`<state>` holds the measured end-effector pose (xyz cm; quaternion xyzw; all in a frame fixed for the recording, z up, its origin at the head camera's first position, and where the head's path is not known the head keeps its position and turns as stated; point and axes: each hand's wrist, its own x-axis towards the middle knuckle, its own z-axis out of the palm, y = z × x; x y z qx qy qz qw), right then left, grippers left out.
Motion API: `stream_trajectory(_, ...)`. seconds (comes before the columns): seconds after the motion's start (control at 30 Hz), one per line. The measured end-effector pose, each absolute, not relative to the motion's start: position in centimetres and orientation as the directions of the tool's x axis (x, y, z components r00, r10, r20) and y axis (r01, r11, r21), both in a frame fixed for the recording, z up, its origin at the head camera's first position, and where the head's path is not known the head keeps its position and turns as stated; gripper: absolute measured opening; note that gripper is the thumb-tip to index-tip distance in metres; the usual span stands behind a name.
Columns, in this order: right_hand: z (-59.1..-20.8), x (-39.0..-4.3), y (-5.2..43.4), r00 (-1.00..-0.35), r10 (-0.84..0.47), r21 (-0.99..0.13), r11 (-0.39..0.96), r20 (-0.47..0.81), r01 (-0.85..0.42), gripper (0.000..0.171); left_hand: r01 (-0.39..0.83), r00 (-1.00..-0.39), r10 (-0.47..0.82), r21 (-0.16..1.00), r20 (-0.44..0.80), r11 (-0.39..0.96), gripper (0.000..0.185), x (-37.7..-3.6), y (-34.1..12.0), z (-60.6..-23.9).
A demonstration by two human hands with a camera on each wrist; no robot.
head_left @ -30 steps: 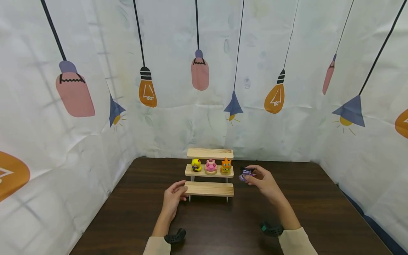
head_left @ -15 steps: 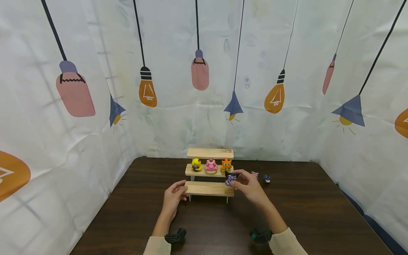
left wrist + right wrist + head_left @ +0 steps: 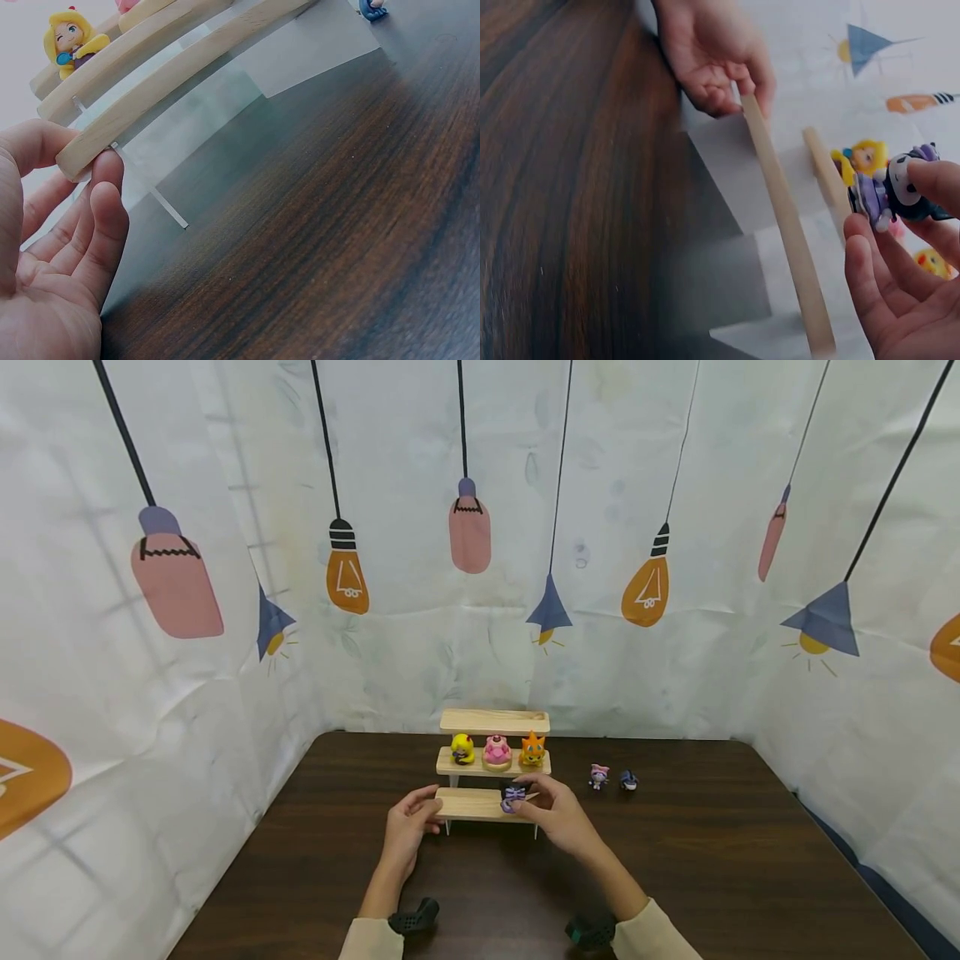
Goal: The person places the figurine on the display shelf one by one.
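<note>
**Purple figurine over the lowest step**

Left hand [image 3: 408, 822] grips the left end of the three-step wooden display stand [image 3: 492, 804]; left wrist view shows thumb on top, fingers beneath. Right hand [image 3: 558, 814] pinches the small purple-and-black toy figurine [image 3: 513, 796] just above the bottom step; only the right wrist view shows clearance. Head view alone: two small figurines [image 3: 611, 777] on the dark wooden tabletop [image 3: 712, 852].

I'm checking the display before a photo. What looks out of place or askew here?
Nothing is damaged or tipped. Only two small figures stand loose on the table, right of the wooden shelf, apart from the three on its middle step.
</note>
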<state>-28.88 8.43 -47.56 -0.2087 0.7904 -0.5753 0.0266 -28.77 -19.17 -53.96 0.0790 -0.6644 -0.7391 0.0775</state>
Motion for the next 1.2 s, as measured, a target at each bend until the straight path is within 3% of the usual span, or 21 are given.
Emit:
stream_trajectory(0.6,-48.0,-30.1,4.8,-0.882,-0.400,-0.882,0.283,0.248,-0.376,0.036,0.016,-0.975,-0.220,0.993,-0.011,-0.118,0.041,-28.7,-19.2,-53.9)
stream_trajectory(1.2,-48.4,-30.6,1.9,-0.896,-0.378,-0.879,0.314,0.231,-0.359,0.035,0.018,-0.977,-0.215,0.992,-0.010,-0.127,0.038,-28.7,-19.3,-53.9)
